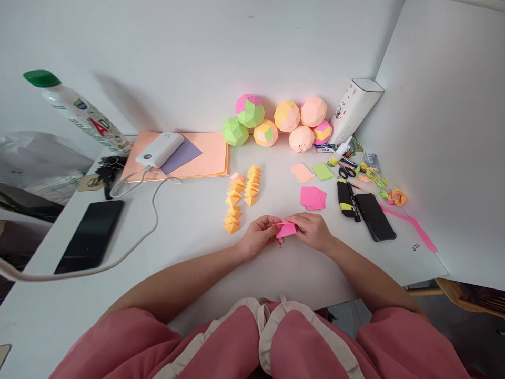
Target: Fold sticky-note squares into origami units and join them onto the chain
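Note:
A small folded pink paper (285, 230) is held between both hands above the white table. My left hand (260, 235) grips its left side with thumb and fingers. On the other side, my right hand (312, 230) pinches its upper right edge. Beyond the hands lies a stack of pink paper squares (313, 197), with peach sheets (302, 173) and green sheets (322, 171) behind it. Two rows of folded orange paper pieces (233, 197) stand to the left of these stacks.
Several paper balls (287, 116) line the wall. Right are a black phone (375, 217), a cutter (345, 198), scissors (347, 171), glue (339, 152) and a white box (355, 109). Left are a tablet (90, 236), a cabled power bank (160, 150), peach paper (211, 152) and a spray can (84, 113).

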The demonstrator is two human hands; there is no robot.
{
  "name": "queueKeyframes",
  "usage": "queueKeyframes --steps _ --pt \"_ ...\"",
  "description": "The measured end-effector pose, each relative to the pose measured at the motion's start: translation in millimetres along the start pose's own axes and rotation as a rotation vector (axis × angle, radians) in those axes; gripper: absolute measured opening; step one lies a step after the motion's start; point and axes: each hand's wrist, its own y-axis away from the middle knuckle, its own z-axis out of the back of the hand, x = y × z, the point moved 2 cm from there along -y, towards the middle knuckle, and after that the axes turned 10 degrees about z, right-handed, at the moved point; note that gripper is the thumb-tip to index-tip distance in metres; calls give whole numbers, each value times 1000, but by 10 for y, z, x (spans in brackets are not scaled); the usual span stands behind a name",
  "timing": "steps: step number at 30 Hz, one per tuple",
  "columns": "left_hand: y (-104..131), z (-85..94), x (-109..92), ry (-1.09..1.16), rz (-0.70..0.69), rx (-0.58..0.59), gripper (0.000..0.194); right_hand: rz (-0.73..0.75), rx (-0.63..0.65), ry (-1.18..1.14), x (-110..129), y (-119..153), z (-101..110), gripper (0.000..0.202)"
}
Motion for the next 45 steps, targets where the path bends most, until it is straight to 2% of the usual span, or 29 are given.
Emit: queueKeyframes --steps 5,10,12,14,22,26,30,37,45 --pt "17 -36 11 -58 -51 -6 35 13 -59 -161 36 -7 15 49" --pt "81 -26 -56 -247 -135 -92 34 126 -17 -227 45 -40 57 21" --pt "99 -6 -98 -333 -163 -150 34 144 -4 -244 51 -56 69 15" --pt "97 4 -123 -357 -143 -148 34 141 2 -273 62 -69 68 14" --pt "4 35 -140 -262 -104 -70 35 -74 -41 -363 86 -92 49 21" --pt "-5 42 -145 -256 -101 -16 35 -253 -32 -489 109 -101 40 23" --pt "19 40 -146 -248 -92 14 38 -404 -92 -584 133 -97 20 20" --pt "15 36 -113 -303 -55 111 36 -419 -190 -646 167 -104 22 15" --pt "8 26 -83 -321 -51 65 36 -435 -221 -698 178 -88 2 15"
